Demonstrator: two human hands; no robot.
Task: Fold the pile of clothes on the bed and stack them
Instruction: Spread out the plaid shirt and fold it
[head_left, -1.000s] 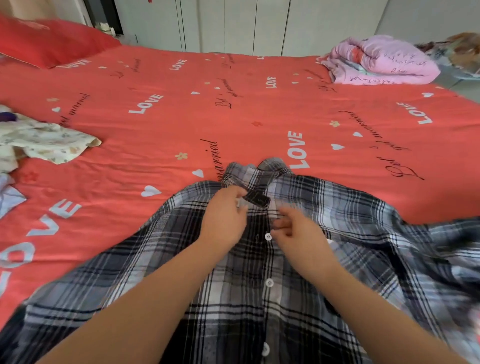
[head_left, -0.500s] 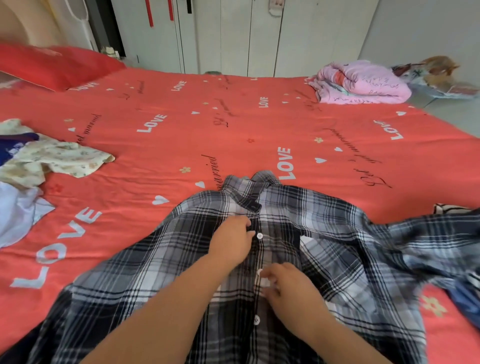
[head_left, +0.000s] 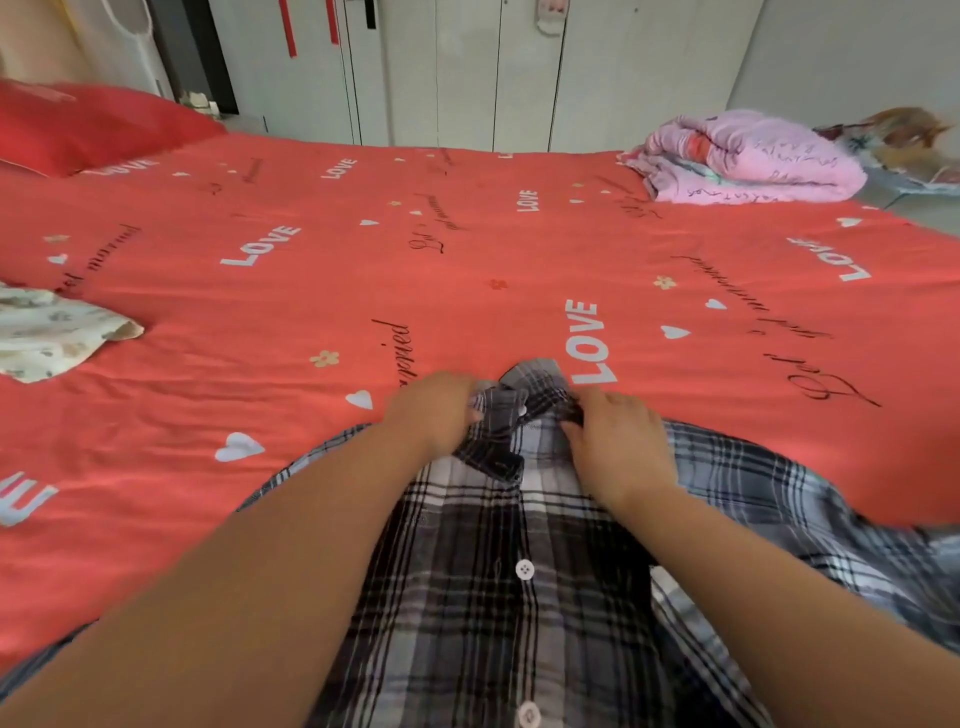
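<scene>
Plaid shirt (head_left: 493, 597) is held at its collar (head_left: 524, 400): the left hand (head_left: 434, 410) pinches the collar's left side and the right hand (head_left: 615, 441) curls its fingers onto the right side, though motion blur hides the exact finger placement. Below the grip the button placket (head_left: 524, 569) runs toward the person. The body lies spread front-up on the red bed (head_left: 363, 270), with more fabric trailing off to the right. Expect a light, limp woven cloth, firmer only at collar and placket, which creases readily and probably slides on the cover. Take hold at collar points, shoulders or hem corners, not mid-panel. A cream floral garment (head_left: 47, 338) lies well apart at left.
</scene>
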